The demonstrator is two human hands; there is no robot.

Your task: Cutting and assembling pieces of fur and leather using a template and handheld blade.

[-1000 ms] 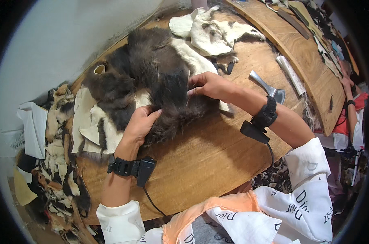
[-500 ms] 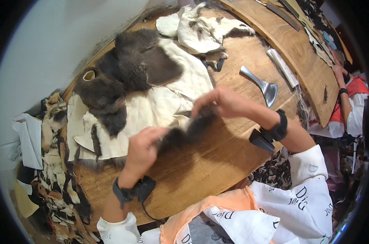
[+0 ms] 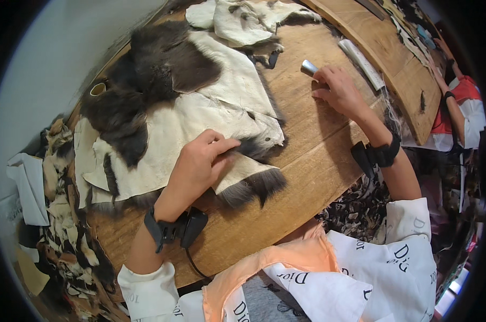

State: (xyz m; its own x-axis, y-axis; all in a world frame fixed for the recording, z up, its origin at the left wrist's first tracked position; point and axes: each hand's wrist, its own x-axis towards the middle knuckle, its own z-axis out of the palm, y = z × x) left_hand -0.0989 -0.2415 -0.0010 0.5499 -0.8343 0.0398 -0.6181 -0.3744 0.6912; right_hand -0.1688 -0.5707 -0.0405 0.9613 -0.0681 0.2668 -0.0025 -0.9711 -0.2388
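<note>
Where the round wooden worktable (image 3: 286,209) meets a pale wall, heaps of fur and leather offcuts (image 3: 66,236) spill over its left edge, and a second curved wooden board (image 3: 393,70) runs along the far right. Across the planks lies a large pelt (image 3: 189,102), dark shaggy fur above, smooth cream hide below. Just before it sits a small fur piece (image 3: 245,180), hide side up with a dark fringe. On it the left hand (image 3: 197,166) presses flat, fingers together, thumb stretched out. Well apart, the right hand (image 3: 339,91) curls its fingers around a metal tool (image 3: 309,67), mostly hidden
</note>
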